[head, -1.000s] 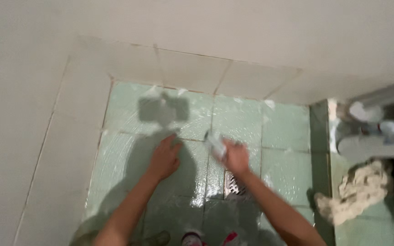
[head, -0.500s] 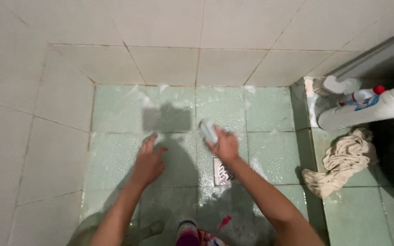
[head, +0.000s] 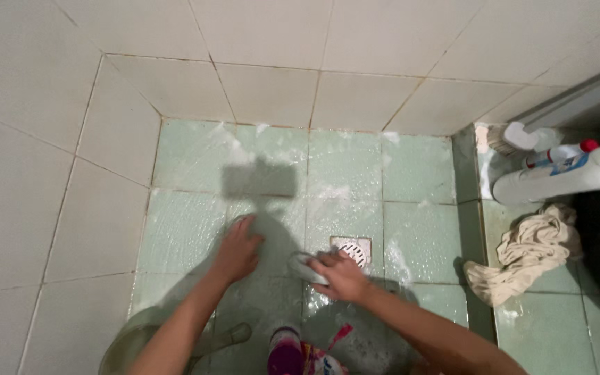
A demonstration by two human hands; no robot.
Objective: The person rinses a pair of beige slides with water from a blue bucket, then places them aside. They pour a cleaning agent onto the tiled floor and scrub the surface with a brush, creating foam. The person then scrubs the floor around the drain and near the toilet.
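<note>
Scrubber [head: 305, 266] under right hand [head: 342, 276], beside left hand [head: 237, 250].

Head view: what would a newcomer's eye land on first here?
Two hands on a wet, soapy green tiled floor: the left hand lies flat, the right hand presses a pale scrubber beside the square drain. At right, a crumpled beige cloth lies below a white bottle on its side.

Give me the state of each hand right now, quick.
Left hand: open, palm flat on the wet green floor tiles.
Right hand: shut on a pale scrubbing pad beside the floor drain.
</note>
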